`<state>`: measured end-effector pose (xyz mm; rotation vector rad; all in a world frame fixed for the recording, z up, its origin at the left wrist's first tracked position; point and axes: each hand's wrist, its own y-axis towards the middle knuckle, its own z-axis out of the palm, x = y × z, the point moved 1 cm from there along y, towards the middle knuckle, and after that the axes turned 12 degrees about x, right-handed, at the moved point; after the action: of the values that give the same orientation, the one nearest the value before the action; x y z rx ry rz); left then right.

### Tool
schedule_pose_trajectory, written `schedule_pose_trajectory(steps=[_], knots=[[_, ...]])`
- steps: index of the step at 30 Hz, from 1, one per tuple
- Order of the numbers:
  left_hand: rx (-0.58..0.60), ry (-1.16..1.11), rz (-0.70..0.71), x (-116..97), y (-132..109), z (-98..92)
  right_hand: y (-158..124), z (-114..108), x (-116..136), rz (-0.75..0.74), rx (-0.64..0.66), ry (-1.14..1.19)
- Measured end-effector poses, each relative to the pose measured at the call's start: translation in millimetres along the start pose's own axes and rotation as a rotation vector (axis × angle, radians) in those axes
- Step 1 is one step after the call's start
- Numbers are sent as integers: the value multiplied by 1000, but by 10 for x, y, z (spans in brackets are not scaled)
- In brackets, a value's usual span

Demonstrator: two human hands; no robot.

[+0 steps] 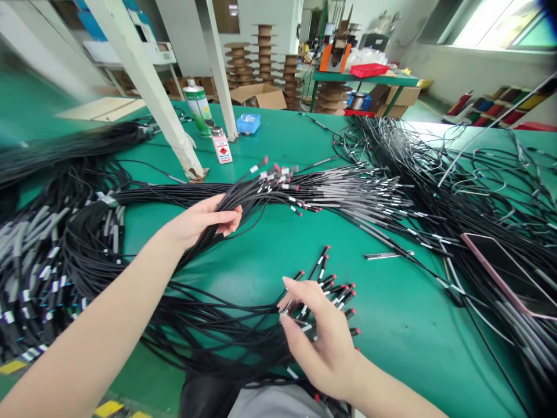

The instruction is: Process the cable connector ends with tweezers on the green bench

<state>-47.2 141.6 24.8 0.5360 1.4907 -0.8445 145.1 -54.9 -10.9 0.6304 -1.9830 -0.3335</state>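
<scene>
1. Over the green table [278,255], my left hand [213,217] is closed around black cables [249,199].
2. Nearer me, my right hand [322,328], thumb and forefinger parted, is at red-tipped cables [263,341]; whether it holds one, I cannot tell.

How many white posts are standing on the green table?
2: the nearer white post, left of the small pinkish bottle; the farther white post, beside the blue plastic box. None seems hidden.
</scene>
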Motion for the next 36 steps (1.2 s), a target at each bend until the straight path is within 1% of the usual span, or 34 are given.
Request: schedule_pose_trajectory(steps=[1,2,5,6,9,11,12,13,15,17,18,20,22,23,26,27,29,31,32,33,35,36], knots=[[-16,67,8,-16,-35,23,12,0,-2,21,22,15],[-17,146,-34,-18,-58,50,26,3,-7,59,45,34],[57,307,-266,21,-49,137,68,14,-48,222,81,125],[80,322,-295,29,-32,161,80,18,-70,281,88,165],[93,355,-242,20,-22,240,104,39,-149,470,123,372],[96,449,-194,15,-81,335,111,66,-189,586,118,578],[102,531,-168,22,-129,401,113,86,-200,628,97,682],[115,629,-140,38,-187,478,115,110,-205,648,64,779],[152,833,-91,104,-316,651,119,163,-206,643,-25,940],[219,1036,-43,198,-446,817,123,205,-217,642,-153,1037],[243,1107,-40,247,-506,884,126,214,-231,652,-229,1051],[279,1190,-79,329,-615,979,136,196,-271,677,-369,1022],[294,1191,-137,367,-706,1034,155,142,-305,669,-448,962],[297,1171,-165,367,-743,1056,166,110,-310,655,-453,933],[329,1068,-206,309,-790,1135,182,38,-257,627,-397,829],[354,1025,-191,277,-777,1163,177,27,-220,628,-371,794],[427,913,-109,214,-705,1190,155,20,-136,642,-285,711],[488,793,-25,178,-585,1129,127,16,-64,635,-170,605],[492,757,-18,180,-514,1054,113,11,-43,627,-136,549],[459,754,-32,198,-441,953,98,5,-34,628,-132,505],[155,891,-149,270,-308,689,67,-6,-51,663,-209,471],[25,938,-190,319,-260,560,52,-8,-73,692,-261,474]])
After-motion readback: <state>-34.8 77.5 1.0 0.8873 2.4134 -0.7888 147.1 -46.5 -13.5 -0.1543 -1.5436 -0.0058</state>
